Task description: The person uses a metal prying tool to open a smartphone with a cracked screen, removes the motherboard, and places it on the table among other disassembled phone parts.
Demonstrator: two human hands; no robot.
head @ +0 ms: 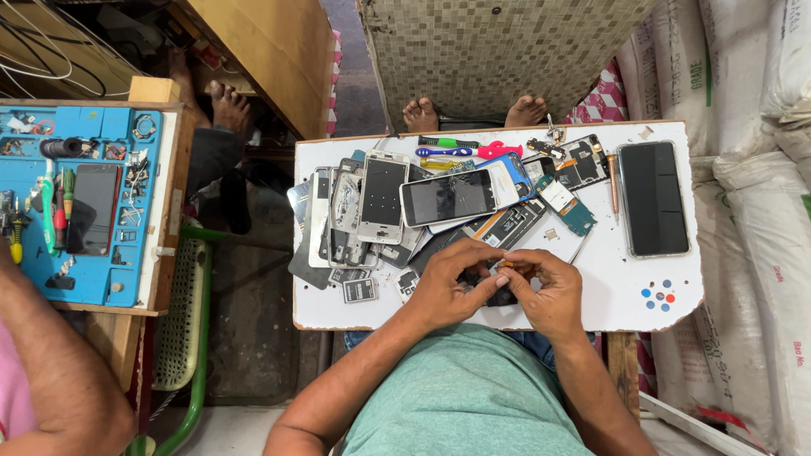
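Black and small, the phone part (500, 295) sits pinched between our 2 hands at the near edge of the white tabletop (625, 287). Our left hand (456, 283) curls its fingers over the part from the left; our right hand (547, 291) meets it from the right, fingertips closed on the same piece, with something small and orange (504, 264) showing between thumb and forefinger. Both grips are tight, not slack. What exactly the orange bit is, we cannot tell.

Just beyond our knuckles lies a heap of stripped phone frames and back covers (355, 228), touching and overlapping. On top of it rests a white smartphone with a dark screen (452, 196), tilted, and beside that a second white handset, upright (383, 196). A green circuit board (564, 205) lies near the heap's right side. Farther back: a blue toothbrush (443, 153) and a pink-handled tool (498, 150). Well to the right, a large black phone, face up (652, 198), with a wooden-handled screwdriver (614, 181) just beside it.

Across the gap to the left, another person's arm (51, 355) rests near a blue repair mat (84, 203).
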